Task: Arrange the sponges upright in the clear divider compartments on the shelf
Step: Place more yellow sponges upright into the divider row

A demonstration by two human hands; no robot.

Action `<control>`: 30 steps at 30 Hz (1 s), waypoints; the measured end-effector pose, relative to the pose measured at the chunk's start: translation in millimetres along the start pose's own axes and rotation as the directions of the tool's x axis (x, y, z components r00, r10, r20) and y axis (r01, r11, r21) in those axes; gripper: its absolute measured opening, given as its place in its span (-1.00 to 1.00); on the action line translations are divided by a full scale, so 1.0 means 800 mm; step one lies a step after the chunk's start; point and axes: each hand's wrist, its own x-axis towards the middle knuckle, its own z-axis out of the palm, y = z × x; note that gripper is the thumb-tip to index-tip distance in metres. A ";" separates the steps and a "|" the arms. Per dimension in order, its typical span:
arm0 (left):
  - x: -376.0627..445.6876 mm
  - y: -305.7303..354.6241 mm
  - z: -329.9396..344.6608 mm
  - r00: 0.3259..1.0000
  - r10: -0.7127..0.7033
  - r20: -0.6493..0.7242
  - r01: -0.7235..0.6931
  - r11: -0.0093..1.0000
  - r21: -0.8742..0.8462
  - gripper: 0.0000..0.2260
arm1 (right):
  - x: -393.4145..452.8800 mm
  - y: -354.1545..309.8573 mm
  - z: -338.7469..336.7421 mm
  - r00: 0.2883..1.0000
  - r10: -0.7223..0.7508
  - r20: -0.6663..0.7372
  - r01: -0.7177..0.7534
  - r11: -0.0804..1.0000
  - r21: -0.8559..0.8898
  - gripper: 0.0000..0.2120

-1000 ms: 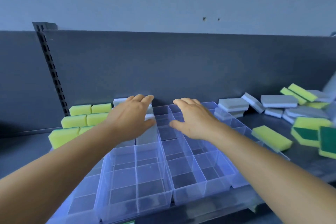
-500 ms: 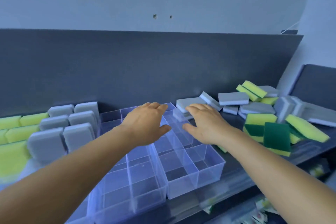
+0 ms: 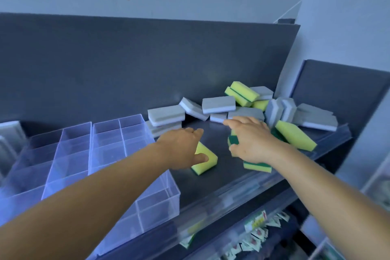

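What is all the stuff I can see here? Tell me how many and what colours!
Clear divider trays: several side by side, see-through, left part of the shelf, visible compartments empty.
Grey sponges: about ten, grey over white, heaped at the back right.
Yellow sponges: at least five, yellow with green scrub layer, among the heap and in front of it.
Single yellow sponge: one, lying flat between trays and heap.
Shelf: one, dark grey.
Packets: several, white with print, blurred, on the shelf below.
Left hand: thumb on the single yellow sponge.
Right hand: over green-and-yellow sponges.
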 end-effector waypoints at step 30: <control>-0.001 0.005 -0.034 0.970 -0.140 -0.200 0.055 0.923 -0.380 -0.41 | 0.039 0.007 -0.024 0.965 0.055 -0.255 0.082 0.864 0.496 -0.87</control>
